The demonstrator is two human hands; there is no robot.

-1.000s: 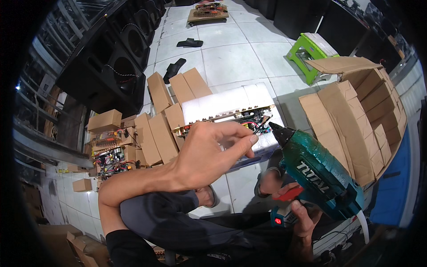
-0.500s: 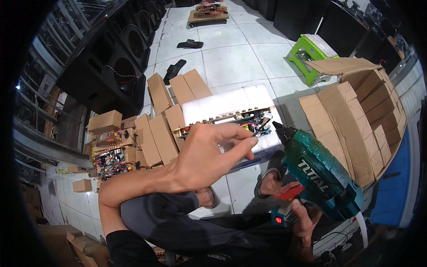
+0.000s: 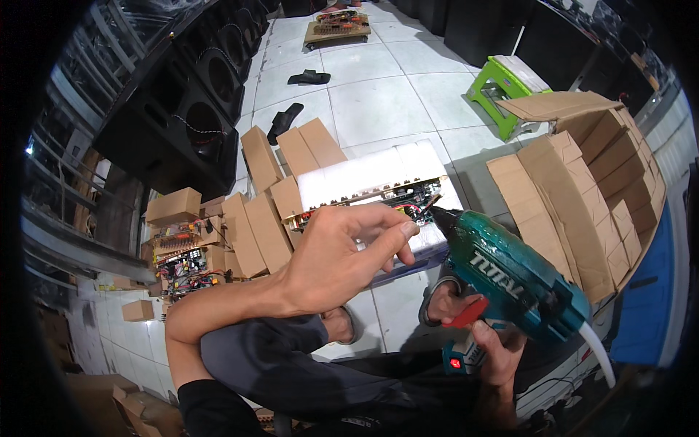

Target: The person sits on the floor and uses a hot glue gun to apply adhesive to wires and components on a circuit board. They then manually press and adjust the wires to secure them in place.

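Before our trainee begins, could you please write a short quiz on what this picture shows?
1. Multiple choice: which hand grips the green glue gun? A) left, B) right, C) neither.
2. True or false: a white glue stick protrudes from the gun's rear end.
3. Fill in the colour: the circuit board rests on a ____ block.

Key: 1. B, the right hand; 2. True; 3. white.

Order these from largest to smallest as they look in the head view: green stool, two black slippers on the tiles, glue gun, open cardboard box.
1. Open cardboard box
2. Glue gun, helped by being close to the camera
3. Green stool
4. Far slipper and near slipper: too alike to rank
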